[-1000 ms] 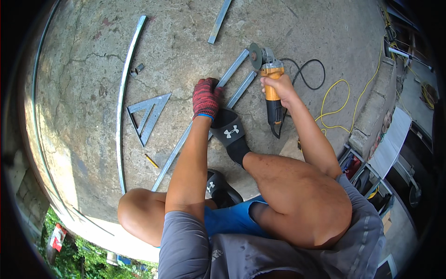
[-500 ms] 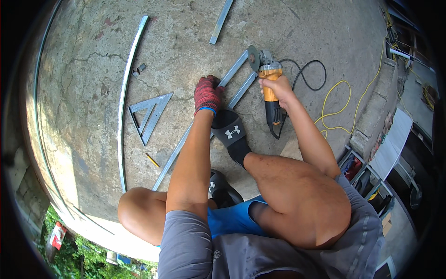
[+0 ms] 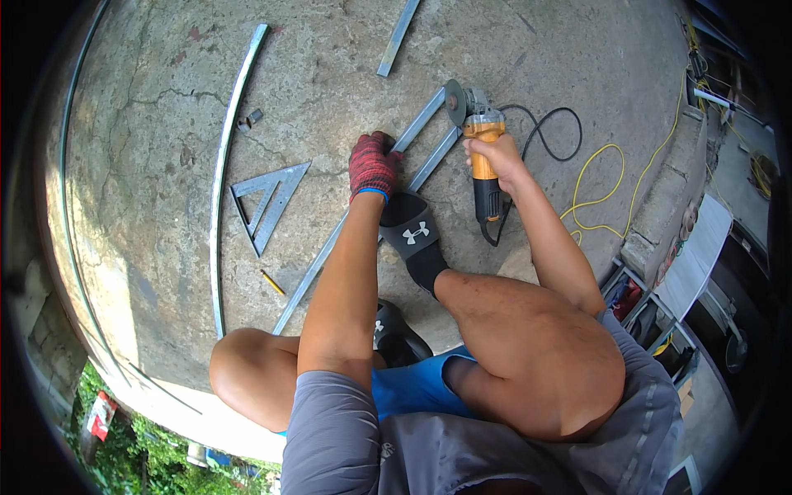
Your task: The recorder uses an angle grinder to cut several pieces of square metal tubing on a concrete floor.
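My right hand (image 3: 496, 158) is bare and wraps round the orange and black body of an angle grinder (image 3: 485, 132). The grinder's cutting disc (image 3: 454, 103) stands at the far end of a grey metal bar (image 3: 421, 120); whether it touches cannot be made out. In a red and black knit glove, my left hand (image 3: 373, 165) is closed on that bar, some way nearer than the disc. A second metal bar (image 3: 436, 157) lies alongside to the right, partly under my slide sandal (image 3: 408, 227).
Left on the concrete lie a triangular square (image 3: 271, 202), a yellow pencil (image 3: 272, 282), a long metal strip (image 3: 221, 165) and small metal offcuts (image 3: 249, 120). Another metal piece (image 3: 398, 37) lies far ahead. A black cord (image 3: 540, 124) and a yellow cable (image 3: 606, 190) loop at right.
The whole view has shifted very slightly. Both hands, the grinder and the bars keep nearly the same places relative to each other.
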The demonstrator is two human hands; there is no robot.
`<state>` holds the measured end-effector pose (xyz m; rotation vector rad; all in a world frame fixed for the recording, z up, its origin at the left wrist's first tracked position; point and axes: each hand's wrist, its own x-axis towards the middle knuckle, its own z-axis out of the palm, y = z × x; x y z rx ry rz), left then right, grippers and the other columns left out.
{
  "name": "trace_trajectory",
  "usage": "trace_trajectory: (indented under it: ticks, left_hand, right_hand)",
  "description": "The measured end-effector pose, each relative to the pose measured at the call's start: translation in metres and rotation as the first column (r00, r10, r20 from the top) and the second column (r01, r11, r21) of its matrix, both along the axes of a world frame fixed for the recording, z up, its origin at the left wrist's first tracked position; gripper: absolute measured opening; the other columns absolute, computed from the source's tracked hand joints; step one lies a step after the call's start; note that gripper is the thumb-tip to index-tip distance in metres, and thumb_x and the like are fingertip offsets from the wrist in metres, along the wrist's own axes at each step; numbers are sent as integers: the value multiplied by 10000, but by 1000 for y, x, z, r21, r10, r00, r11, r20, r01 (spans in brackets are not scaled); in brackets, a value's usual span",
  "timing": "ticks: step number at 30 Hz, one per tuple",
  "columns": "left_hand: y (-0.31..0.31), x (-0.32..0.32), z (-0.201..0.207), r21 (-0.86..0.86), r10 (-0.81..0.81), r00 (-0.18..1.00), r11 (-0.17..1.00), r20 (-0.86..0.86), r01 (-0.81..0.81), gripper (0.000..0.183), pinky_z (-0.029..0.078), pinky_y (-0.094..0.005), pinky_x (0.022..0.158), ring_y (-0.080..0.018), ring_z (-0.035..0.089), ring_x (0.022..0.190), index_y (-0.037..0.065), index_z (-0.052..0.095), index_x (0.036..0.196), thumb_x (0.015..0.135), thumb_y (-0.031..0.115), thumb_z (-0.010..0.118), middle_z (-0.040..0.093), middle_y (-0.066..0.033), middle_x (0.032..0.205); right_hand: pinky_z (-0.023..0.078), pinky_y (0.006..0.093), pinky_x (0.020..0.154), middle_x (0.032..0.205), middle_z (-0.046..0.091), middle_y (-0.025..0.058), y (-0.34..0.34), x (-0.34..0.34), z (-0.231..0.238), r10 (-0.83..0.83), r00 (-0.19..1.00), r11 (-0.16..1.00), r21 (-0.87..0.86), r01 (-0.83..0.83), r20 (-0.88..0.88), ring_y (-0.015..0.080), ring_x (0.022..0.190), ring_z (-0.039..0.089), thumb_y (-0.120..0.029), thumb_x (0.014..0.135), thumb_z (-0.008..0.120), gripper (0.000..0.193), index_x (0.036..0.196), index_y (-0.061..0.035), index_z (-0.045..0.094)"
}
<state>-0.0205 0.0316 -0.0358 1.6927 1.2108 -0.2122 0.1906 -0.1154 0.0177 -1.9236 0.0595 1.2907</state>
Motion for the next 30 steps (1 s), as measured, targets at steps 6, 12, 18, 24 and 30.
trace_trajectory:
  ticks: [6, 12, 18, 24, 30]
  left_hand:
    - [0, 2, 0, -2, -13, 999, 1000, -34, 13, 358, 516, -484, 1000, -392, 640, 1149, 91, 731, 1160, 834, 201, 829, 672, -194, 1164]
    - [-1, 1, -3, 34, -13, 999, 999, -36, 14, 310, 530, -468, 966, -375, 668, 1097, 100, 735, 1122, 842, 195, 831, 685, -185, 1117]
    - [1, 3, 3, 4, -2, 999, 1000, -35, 3, 306, 529, -465, 970, -374, 666, 1100, 92, 732, 1124, 848, 185, 822, 683, -188, 1119]
    - [1, 2, 2, 14, -3, 1000, 1000, -27, 3, 311, 528, -466, 967, -378, 663, 1098, 79, 726, 1124, 846, 182, 819, 679, -192, 1127]
    - [-1, 3, 1, 36, -14, 999, 999, -41, 15, 301, 529, -468, 965, -386, 661, 1099, 78, 728, 1111, 847, 187, 821, 677, -197, 1118]
  right_hand:
    - [557, 301, 626, 848, 693, 77, 1, -1, 0, 4, 1000, 1000, -5, -4, 6, 166, 685, 677, -113, 840, 813, 248, 1002, 30, 693]
    - [564, 305, 635, 856, 700, 80, 2, 1, 0, 12, 1000, 1000, -15, -12, -4, 169, 693, 683, -116, 845, 812, 254, 1012, 37, 698]
    - [569, 303, 639, 859, 701, 80, 2, 0, 1, 11, 1000, 1000, -20, -11, -4, 168, 695, 683, -112, 847, 811, 255, 1017, 39, 697]
    - [570, 302, 639, 870, 702, 82, 2, 2, 0, 2, 1000, 1000, -2, -2, -20, 167, 696, 683, -102, 847, 808, 250, 1019, 41, 695]
    - [560, 302, 633, 863, 697, 79, 5, 1, 2, -3, 1000, 1000, -9, 3, -12, 169, 692, 680, -101, 846, 812, 243, 1010, 35, 694]
